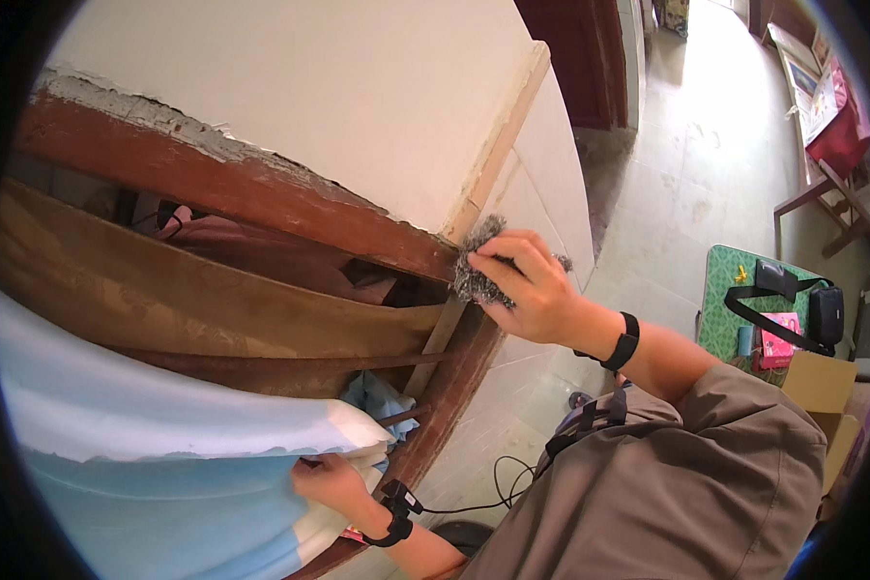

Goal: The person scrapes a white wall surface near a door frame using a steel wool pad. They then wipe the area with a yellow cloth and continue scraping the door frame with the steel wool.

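My right hand (525, 290) is closed around a wad of grey shaggy scrubbing material (482, 279), perhaps steel wool. It is at the corner where a reddish-brown painted wooden frame (261, 196) meets the white wall (319, 94). Lower down, my left hand (330, 482) pinches the edge of a blue and white cloth (174, 478) hanging across the frame's opening. Behind this cloth are a brown patterned cloth (225, 297) and a thin reddish bar (283, 362). The left fingertips are partly hidden.
Plaster crumbles along the frame's edge (145, 109). Black cable (471, 510) runs from the left wrist's device. Right of me, a green patterned table (725, 290) holds a black bag (826, 315) and a pink box (779, 337). An open cardboard box (819, 384) and a wooden chair (805, 199) stand nearby.
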`<state>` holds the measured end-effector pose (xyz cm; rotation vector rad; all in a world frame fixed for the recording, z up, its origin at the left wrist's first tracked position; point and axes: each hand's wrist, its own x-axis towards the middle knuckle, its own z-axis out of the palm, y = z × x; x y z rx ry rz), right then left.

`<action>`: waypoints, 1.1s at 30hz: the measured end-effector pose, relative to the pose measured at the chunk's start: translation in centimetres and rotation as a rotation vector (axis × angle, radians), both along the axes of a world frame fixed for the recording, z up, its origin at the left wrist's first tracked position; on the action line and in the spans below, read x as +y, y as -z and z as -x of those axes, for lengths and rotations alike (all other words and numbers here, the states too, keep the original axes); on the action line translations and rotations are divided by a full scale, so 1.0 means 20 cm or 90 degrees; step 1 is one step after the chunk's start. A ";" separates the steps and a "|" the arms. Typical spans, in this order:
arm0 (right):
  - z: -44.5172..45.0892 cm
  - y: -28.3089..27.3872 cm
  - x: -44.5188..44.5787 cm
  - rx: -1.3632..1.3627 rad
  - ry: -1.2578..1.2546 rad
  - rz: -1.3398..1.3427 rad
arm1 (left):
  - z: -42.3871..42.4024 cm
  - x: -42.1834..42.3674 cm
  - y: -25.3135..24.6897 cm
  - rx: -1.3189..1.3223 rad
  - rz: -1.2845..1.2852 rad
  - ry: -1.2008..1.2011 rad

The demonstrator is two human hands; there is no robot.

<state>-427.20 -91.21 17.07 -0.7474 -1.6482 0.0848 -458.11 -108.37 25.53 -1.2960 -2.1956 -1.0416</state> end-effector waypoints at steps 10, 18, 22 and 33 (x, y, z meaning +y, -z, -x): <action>-0.03 -0.08 0.09 -0.052 0.056 -0.071 | -0.02 0.00 0.01 -0.009 0.022 -0.035; -0.03 -0.16 0.13 -0.024 0.015 -0.076 | -0.05 0.01 0.01 0.007 -0.037 0.000; -0.07 -0.06 0.13 -0.042 0.014 -0.063 | -0.05 0.02 -0.01 -0.021 0.031 -0.057; -0.07 -0.13 0.14 -0.018 0.010 -0.081 | -0.01 0.00 0.02 0.011 0.014 -0.060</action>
